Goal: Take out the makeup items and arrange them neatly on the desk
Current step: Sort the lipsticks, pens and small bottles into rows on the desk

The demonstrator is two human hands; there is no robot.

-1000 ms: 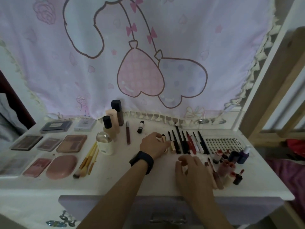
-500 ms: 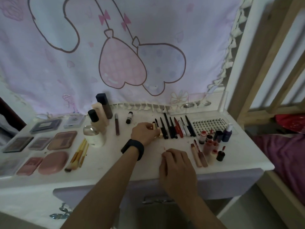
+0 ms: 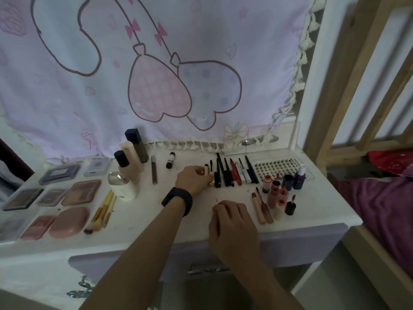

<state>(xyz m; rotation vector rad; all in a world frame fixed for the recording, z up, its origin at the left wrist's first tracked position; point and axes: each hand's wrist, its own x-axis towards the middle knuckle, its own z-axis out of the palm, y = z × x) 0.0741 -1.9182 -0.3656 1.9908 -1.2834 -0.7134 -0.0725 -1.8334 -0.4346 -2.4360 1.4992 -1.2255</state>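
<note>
1. At the far left of the white desk (image 3: 143, 218) lie flat makeup palettes (image 3: 81, 192) in rows, with a pink oval compact (image 3: 69, 222) nearest the front edge.
2. Just right of the compact, a bundle of yellow-handled brushes (image 3: 101, 212) lies slanted, bristles toward the front.
3. Behind the brushes stands a white bottle (image 3: 124, 185) with a shiny cap, and behind that a cluster of taller bottles (image 3: 134, 151), two with black caps.
4. A dark lip gloss tube (image 3: 153, 169) and a small black-capped tube (image 3: 170, 160) lie near the middle back of the desk.
5. The left hand (image 3: 193, 180), with a black band (image 3: 177, 201) on its wrist, is curled around a small gold-trimmed stick (image 3: 210, 174), pinching it at the left end of the row.
6. The row of black and red pencils (image 3: 232, 173) lies side by side, pointing toward the curtain (image 3: 156, 63).
7. The right hand (image 3: 232, 222) rests near the front edge, fingers curled under; I cannot tell whether it holds anything.
8. Right of that hand lie two beige tubes (image 3: 262, 208), then a group of small red-topped bottles (image 3: 278, 195), two dark bottles (image 3: 293, 180), and a clear tray of lashes (image 3: 277, 165) behind them.
</note>
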